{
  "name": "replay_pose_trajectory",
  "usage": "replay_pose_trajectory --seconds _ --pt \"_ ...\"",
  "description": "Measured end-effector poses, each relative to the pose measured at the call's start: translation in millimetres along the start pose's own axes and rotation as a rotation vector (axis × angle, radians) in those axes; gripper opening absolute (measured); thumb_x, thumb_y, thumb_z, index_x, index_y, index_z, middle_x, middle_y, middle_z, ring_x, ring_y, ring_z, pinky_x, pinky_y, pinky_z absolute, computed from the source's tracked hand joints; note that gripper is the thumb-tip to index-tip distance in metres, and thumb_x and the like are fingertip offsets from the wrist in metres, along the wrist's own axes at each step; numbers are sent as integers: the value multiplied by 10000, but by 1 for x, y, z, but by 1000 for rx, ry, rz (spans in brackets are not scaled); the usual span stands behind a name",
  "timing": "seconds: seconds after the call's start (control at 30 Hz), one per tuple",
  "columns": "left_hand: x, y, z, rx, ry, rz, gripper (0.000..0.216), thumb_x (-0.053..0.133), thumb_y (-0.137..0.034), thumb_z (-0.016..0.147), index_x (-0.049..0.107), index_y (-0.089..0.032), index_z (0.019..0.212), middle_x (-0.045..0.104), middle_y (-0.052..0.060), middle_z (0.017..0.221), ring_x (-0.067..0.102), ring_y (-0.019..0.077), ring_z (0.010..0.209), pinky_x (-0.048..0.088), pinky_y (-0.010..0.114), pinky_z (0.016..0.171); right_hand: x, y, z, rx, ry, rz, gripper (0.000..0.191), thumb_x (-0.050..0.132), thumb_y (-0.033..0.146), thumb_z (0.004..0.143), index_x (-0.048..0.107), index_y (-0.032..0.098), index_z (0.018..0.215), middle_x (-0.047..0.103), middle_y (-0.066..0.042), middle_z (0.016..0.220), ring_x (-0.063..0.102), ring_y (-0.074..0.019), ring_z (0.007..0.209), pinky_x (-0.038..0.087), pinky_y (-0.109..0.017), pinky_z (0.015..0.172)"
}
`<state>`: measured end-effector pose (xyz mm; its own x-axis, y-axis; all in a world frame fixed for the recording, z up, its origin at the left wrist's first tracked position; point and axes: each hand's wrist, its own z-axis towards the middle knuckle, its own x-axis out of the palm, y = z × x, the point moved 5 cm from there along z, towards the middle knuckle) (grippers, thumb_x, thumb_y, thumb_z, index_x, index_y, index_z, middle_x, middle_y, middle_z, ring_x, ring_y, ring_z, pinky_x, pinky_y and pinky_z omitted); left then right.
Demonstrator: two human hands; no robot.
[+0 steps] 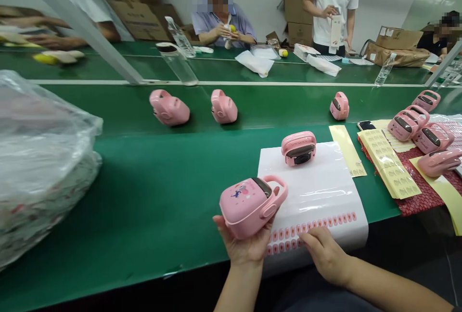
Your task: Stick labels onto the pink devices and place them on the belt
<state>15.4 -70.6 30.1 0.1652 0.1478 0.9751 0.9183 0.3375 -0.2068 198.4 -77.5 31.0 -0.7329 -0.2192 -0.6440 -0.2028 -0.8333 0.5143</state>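
A pink box-shaped gadget [242,206] with a carry handle, a dark panel and a printed cartoon rests tilted in my left hand [249,247], whose fingers wrap it from below. Down at the front edge of a white sticker sheet [310,196], my right hand [327,254] is closed, thumb and index finger pinching at one of the small pink stickers [293,231]. Whether that sticker has come loose from the backing is too small to tell. Another pink gadget [299,148] stands on the far part of the sheet, its dark lens facing me.
Several pink gadgets [169,108] stand along the green bench [155,182], with more at the right beside yellow sticker sheets [390,163] and red bubble wrap [422,201]. A bulging plastic-wrapped bag [43,167] fills the left. Across the bench, people work near bottles [385,70] and cartons [397,47].
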Motion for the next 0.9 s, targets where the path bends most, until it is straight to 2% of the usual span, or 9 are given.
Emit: replay_pose_trajectory --seconds 0.07,0.17,0.23,0.33,0.4,0.47,0.63,0.77,0.9 --pt "2 1 -3 32 25 -25 855 655 -503 677 279 -169 1368 568 185 1210 540 347 1095 509 468 826 -5 -2 4 158 -48 198 373 395 73 846 474 220 1179 571 -71 880 574 -181 750 519 -329 696" --pt "8 9 -8 89 39 -56 730 581 -505 756 321 -174 1353 601 175 1172 562 325 1076 485 475 871 -14 -4 25 453 -166 617 334 549 132 782 501 250 1090 559 -21 846 581 -132 662 526 -283 654" --pt "12 19 -11 85 35 -76 680 543 -513 784 353 -170 1339 600 183 1172 557 324 1085 480 470 879 -21 -3 47 608 -320 869 347 648 178 716 512 247 1028 553 6 814 576 -109 641 527 -258 646" --pt "16 34 -17 25 13 -126 626 497 -519 812 397 -158 1314 617 187 1142 585 306 1048 490 433 871 -28 2 77 709 -565 1094 393 733 200 621 519 236 949 541 34 762 563 -86 642 524 -223 660" --pt "16 42 -20 -26 -18 -172 605 477 -516 824 419 -147 1300 624 188 1125 605 283 1013 499 386 860 -26 7 90 735 -631 1149 410 751 194 584 518 228 919 538 43 739 558 -79 627 527 -212 646" --pt "17 47 -22 -60 -55 -207 616 469 -517 827 415 -125 1301 623 195 1115 612 270 994 501 349 855 -22 11 95 752 -634 1155 404 749 190 573 514 222 900 535 50 724 561 -76 607 535 -210 630" --pt "21 50 -24 -85 -92 -213 652 432 -544 833 360 -134 1335 629 187 1090 631 264 942 511 353 832 -22 13 95 728 -627 1098 361 721 218 607 502 220 894 530 58 711 594 -83 594 549 -225 622" --pt "22 50 -24 -84 -73 -224 674 442 -549 827 356 -119 1339 622 198 1103 624 264 959 503 352 848 -25 14 96 720 -616 1096 343 707 230 633 490 223 899 541 61 707 619 -87 605 551 -229 641" --pt "25 50 -24 -77 -22 -217 640 468 -530 821 423 -107 1299 624 202 1105 614 269 984 492 351 870 -26 14 99 711 -560 1087 347 696 222 640 488 225 917 551 55 715 624 -94 628 549 -236 660"
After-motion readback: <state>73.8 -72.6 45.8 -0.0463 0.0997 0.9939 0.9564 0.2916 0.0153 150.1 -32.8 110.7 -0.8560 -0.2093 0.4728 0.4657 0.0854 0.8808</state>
